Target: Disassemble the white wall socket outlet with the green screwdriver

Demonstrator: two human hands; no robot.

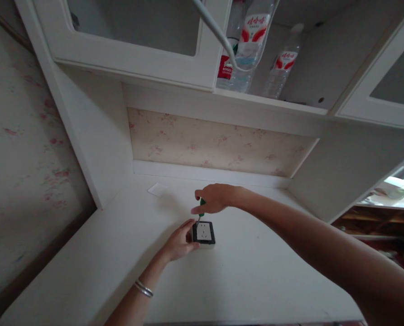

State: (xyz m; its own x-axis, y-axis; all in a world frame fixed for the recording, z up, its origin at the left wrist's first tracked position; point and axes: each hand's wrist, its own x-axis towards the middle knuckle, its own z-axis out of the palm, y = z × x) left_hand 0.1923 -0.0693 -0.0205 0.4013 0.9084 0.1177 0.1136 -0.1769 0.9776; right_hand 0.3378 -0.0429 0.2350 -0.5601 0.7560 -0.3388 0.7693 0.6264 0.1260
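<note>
A wall socket (pixel 204 232) with a white face and black frame sits on a pale box on the white desk. My left hand (pixel 180 242) grips it from the left side, with fingers at its upper corner and thumb low on its near edge. Above it, my right hand (pixel 213 199) is closed around the green handle of a screwdriver (pixel 202 208). The shaft points down to the upper left part of the socket's frame; whether the tip sits in a screw is too small to make out. Behind my left hand lies a thin white plate (pixel 157 189), flat on the desk.
The white desk (pixel 242 280) stands under a wall cabinet (pixel 134 59) with glass doors. Several plastic bottles (pixel 283 61) stand in its open section, and a pale cable (pixel 218 34) hangs in front. Side panels (pixel 86 122) enclose the desk left and right.
</note>
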